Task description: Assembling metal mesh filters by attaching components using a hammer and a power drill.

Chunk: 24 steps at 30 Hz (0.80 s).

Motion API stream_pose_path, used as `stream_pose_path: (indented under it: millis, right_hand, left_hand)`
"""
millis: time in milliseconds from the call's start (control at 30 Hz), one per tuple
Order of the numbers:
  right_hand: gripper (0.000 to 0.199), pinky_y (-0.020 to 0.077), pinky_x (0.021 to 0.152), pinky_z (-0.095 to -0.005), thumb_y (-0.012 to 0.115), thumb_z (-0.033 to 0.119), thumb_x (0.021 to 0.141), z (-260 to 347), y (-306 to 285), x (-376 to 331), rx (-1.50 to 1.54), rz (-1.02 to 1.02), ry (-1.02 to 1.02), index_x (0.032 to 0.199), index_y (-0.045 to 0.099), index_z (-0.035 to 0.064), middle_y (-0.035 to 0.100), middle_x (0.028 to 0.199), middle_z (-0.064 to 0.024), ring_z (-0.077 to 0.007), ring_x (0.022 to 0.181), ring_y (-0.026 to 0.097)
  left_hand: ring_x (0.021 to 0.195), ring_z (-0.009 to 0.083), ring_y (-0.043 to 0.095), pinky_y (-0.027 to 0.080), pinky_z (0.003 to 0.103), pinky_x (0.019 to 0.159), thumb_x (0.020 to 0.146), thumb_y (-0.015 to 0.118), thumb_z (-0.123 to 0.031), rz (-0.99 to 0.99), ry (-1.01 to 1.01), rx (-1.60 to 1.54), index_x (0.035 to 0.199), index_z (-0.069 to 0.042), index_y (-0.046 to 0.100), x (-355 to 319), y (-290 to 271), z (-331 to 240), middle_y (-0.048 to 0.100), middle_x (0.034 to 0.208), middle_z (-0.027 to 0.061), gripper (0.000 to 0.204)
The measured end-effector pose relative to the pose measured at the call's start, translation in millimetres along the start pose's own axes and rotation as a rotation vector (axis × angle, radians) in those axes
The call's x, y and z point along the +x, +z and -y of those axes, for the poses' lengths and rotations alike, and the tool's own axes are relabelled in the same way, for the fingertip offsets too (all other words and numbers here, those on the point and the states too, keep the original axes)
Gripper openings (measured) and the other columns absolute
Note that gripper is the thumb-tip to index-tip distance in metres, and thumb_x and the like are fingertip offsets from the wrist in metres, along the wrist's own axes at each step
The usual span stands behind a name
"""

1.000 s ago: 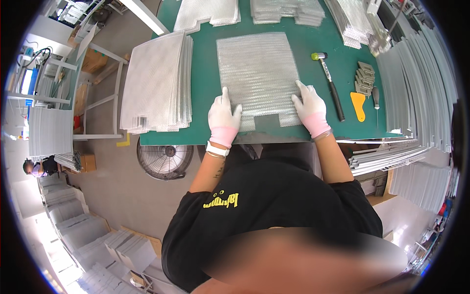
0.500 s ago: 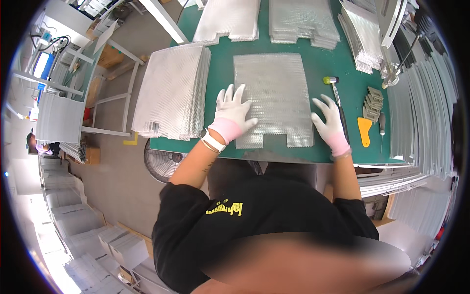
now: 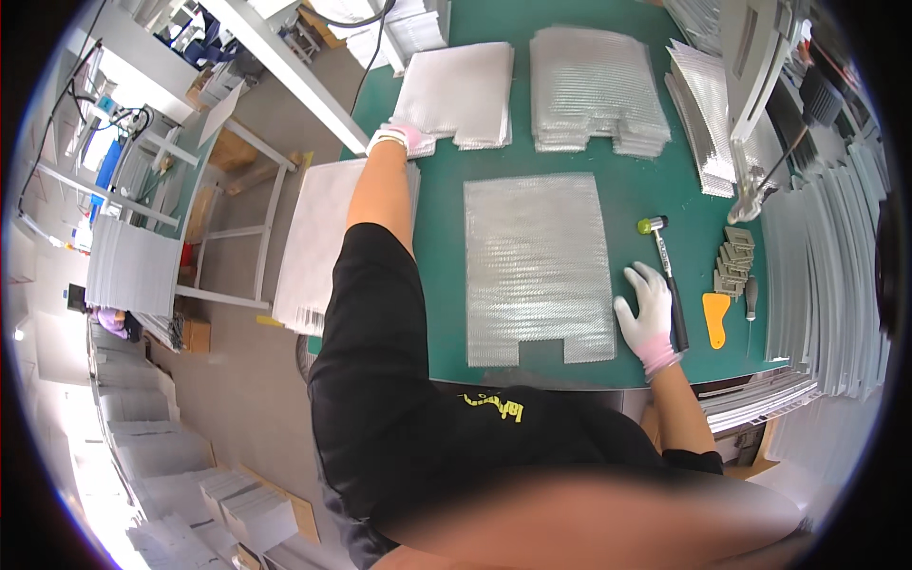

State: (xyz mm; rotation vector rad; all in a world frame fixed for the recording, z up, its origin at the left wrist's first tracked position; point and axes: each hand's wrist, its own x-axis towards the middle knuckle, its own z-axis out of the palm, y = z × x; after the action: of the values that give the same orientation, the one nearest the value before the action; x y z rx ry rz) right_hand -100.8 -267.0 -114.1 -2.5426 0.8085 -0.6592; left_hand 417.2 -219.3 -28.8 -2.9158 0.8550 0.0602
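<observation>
My left hand (image 3: pixel 408 136), in a white glove with a pink cuff, is stretched far forward to the near left corner of a stack of white mesh sheets (image 3: pixel 458 90). Its fingers are mostly hidden, so I can't see whether they grip a sheet. In front of me lies a silver-grey mesh sheet (image 3: pixel 537 266) with a square notch in its near edge. Just beside its right edge, my right hand (image 3: pixel 648 313) rests on the green table with fingers apart, holding nothing. The black handle of a mallet (image 3: pixel 663 249) with a yellow-green head runs alongside that hand.
Another white stack (image 3: pixel 309 237) lies under my left arm. Grey mesh sheets (image 3: pixel 598 85) are piled at the back. To the right are an orange scraper (image 3: pixel 715 318), a screwdriver (image 3: pixel 751 299), and several metal brackets (image 3: pixel 733 261). A white post (image 3: pixel 285 71) rises at the left.
My left hand has left the middle sheet and reached forward and left to the back white stack. My right hand stays beside the sheet. The whole view has shifted, with the table lower in it.
</observation>
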Motion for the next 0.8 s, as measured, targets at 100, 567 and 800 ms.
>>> stream_pose_path:
  millis: [100, 567, 800]
  right_hand:
    - [0.048, 0.0372, 0.111, -0.0485, 0.069, 0.017, 0.081, 5, -3, 4, 0.019, 0.014, -0.001, 0.127, 0.06, 0.0026, 0.055, 0.135, -0.0192, -0.0384, 0.128, 0.05]
    - [0.045, 0.0395, 0.106, -0.0499, 0.072, 0.026, 0.082, 5, 3, 3, -0.058, -0.003, -0.039, 0.12, 0.063, 0.0037, 0.059, 0.129, -0.0171, -0.0381, 0.127, 0.051]
    - [0.042, 0.0411, 0.105, -0.0489, 0.072, 0.026, 0.082, 2, 2, 2, -0.071, -0.022, -0.044, 0.116, 0.065, 0.0025, 0.06, 0.127, -0.0173, -0.0379, 0.125, 0.052]
  left_hand:
    - [0.135, 0.0356, 0.052, 0.046, 0.046, 0.108, 0.08, 0.071, -0.058, 0.096, 0.078, 0.026, 0.133, -0.008, 0.065, 27, -8, 1, 0.056, 0.143, 0.0203, 0.073]
    - [0.13, 0.0406, 0.056, 0.045, 0.045, 0.107, 0.075, 0.072, -0.058, 0.154, 0.047, -0.271, 0.134, 0.007, 0.058, 59, -40, 30, 0.058, 0.137, 0.029, 0.089]
    - [0.132, 0.0387, 0.055, 0.044, 0.049, 0.11, 0.08, 0.069, -0.05, 0.12, -0.091, -0.23, 0.141, -0.003, 0.055, 37, -21, 15, 0.055, 0.144, 0.0228, 0.078]
